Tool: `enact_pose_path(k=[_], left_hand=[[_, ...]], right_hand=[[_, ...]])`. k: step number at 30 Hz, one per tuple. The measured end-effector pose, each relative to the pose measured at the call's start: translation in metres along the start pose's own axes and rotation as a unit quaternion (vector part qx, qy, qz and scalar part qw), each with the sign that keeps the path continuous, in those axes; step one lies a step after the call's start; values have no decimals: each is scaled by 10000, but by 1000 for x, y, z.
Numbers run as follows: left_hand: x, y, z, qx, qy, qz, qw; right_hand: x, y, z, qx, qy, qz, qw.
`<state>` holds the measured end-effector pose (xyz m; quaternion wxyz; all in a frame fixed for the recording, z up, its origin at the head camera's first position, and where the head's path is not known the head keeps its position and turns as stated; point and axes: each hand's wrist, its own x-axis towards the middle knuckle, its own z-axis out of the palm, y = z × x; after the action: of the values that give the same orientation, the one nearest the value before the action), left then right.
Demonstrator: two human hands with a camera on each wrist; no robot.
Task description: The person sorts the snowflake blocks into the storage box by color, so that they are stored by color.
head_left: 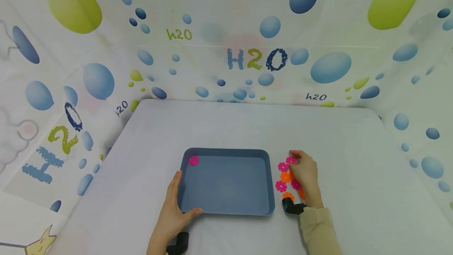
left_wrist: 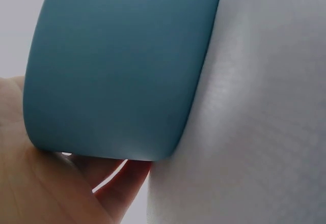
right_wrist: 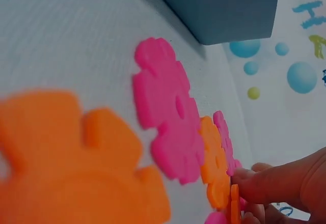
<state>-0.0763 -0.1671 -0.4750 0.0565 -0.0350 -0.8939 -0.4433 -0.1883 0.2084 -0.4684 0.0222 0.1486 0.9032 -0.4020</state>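
Note:
My left hand [head_left: 175,207] holds the near left corner of a blue-grey rectangular tray [head_left: 226,184]. Its fingers lie along the tray's left side and its thumb against the front edge; the left wrist view shows the tray's outer wall [left_wrist: 117,71] beside the palm. One pink notched plastic disc [head_left: 194,161] lies in the tray's far left corner. Right of the tray, my right hand [head_left: 307,172] pinches a pink disc [head_left: 291,160] between thumb and fingers, partly hidden by them. Pink discs [right_wrist: 170,112] and orange discs [right_wrist: 66,158] lie around that hand.
A white cloth covers the table [head_left: 247,125]. Patterned curtains [head_left: 212,74] stand behind it and on both sides. A black wrist camera [head_left: 291,206] sits at the right wrist close to an orange disc, and another [head_left: 179,243] at the left wrist.

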Motion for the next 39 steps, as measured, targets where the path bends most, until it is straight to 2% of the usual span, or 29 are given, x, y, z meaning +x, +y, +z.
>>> enact_pose_path(k=[4, 10, 18, 22, 25, 32, 39], left_hand=[[0, 2, 0, -18, 6, 42, 10000], [1, 3, 1, -59, -28, -106, 9999], [-1, 1, 0, -139, -143, -223, 9996], [0, 2, -1, -131, -113, -169, 9997], [0, 2, -2, -99, -67, -85, 9999], [-1, 1, -2, -5, -25, 57, 10000], [-2, -1, -3, -102, -117, -93, 9998]], right_hand=[[1, 1, -5, -276, 66, 21, 9996], [2, 7, -14, -427, -19, 239, 9988], [3, 4, -25, -245, -233, 63, 9994], [4, -4, -29, 355, -331, 197, 9986], [6, -15, -31, 1040, -499, 347, 9927], [11, -43, -25, 2219, -876, 334, 9706], [16, -71, 0, 3036, -1161, 481, 9445]])
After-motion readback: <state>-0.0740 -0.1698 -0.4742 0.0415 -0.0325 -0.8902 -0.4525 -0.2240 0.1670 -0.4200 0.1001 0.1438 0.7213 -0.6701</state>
